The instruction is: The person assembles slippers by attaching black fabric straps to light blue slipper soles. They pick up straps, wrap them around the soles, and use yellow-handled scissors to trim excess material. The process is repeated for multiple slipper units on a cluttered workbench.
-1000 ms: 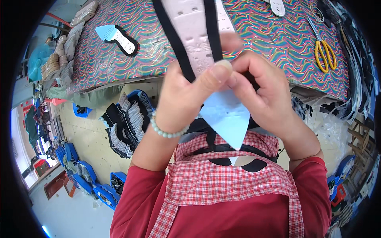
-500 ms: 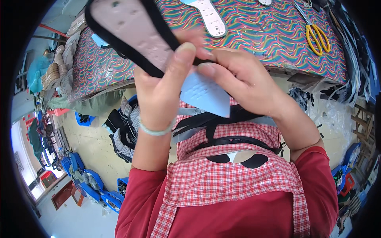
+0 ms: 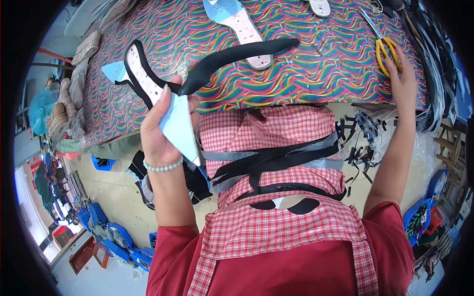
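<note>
In my left hand (image 3: 165, 118) is an insole with a pale blue heel-shaped end (image 3: 178, 126) and a pinkish spotted strip; my fingers are closed round it. Black edging (image 3: 143, 59) runs along its rim, and a loose black strip (image 3: 232, 55) arches from my fingers to the right over the table. At the table's right side my right hand (image 3: 406, 79) reaches to yellow-handled scissors (image 3: 379, 56). Its fingers are stretched apart at the handles, and the scissors still lie on the table. Whether the fingertips press on them is hard to tell.
The table has a wavy multicoloured cover (image 3: 326, 69). On it lie a blue-and-pink insole (image 3: 247, 37), a pale piece (image 3: 320, 7) and another blue-ended piece (image 3: 114, 72). Black and grey strips (image 3: 276, 160) rest across my checked apron. Dark strips hang at the table's right end (image 3: 434, 74).
My right hand has left the insole and moved right to the scissors. My left hand has lowered and turned the insole, and the loose black strip now stretches out to the right.
</note>
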Motion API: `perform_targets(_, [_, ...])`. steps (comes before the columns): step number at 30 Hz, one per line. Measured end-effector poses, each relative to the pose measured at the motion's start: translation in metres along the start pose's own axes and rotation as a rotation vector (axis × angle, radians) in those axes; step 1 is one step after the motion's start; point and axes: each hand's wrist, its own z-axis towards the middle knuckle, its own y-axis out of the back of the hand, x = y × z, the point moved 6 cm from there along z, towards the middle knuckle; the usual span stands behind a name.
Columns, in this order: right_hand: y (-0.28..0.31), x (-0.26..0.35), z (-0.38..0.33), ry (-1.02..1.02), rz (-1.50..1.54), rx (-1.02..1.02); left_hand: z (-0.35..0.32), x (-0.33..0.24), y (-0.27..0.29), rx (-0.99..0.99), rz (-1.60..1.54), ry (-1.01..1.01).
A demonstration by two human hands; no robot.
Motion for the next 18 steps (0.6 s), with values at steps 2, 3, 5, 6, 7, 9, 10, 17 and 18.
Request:
perform_targets(2, [-0.01,-0.023,-0.005,0.135,-0.323,0.111,-0.002,0.008,0.01,-0.004,0.056,0.042])
perform_targets(3, [-0.005,-0.028,-0.001,0.109,-0.136,0.164,0.0,0.01,0.011,-0.023,0.051,0.031])
perform_targets(5, [0.004,-0.016,0.008,-0.076,-0.187,0.368,0.005,0.017,0.008,-0.137,0.073,-0.001])
perform_targets(6, [0.001,-0.014,0.009,-0.154,-0.199,0.473,0.005,0.018,0.004,-0.15,0.12,-0.054])
perform_targets(7, [-0.004,-0.029,0.007,-0.29,-0.084,0.567,0.006,0.02,-0.003,-0.11,0.134,-0.052])
perform_targets(9, [-0.007,-0.037,-0.007,-0.409,0.2,0.539,0.004,0.026,-0.015,-0.131,0.231,-0.054])
perform_targets(10, [-0.011,-0.04,-0.009,-0.45,0.345,0.523,0.003,0.027,-0.025,-0.084,0.288,-0.099])
perform_targets(17, [-0.05,0.188,-0.14,-0.085,0.787,0.981,0.002,0.049,-0.035,0.119,-0.006,0.176])
perform_targets(18, [-0.056,0.196,-0.141,-0.078,0.79,0.93,0.0,0.05,-0.038,0.083,-0.008,0.191])
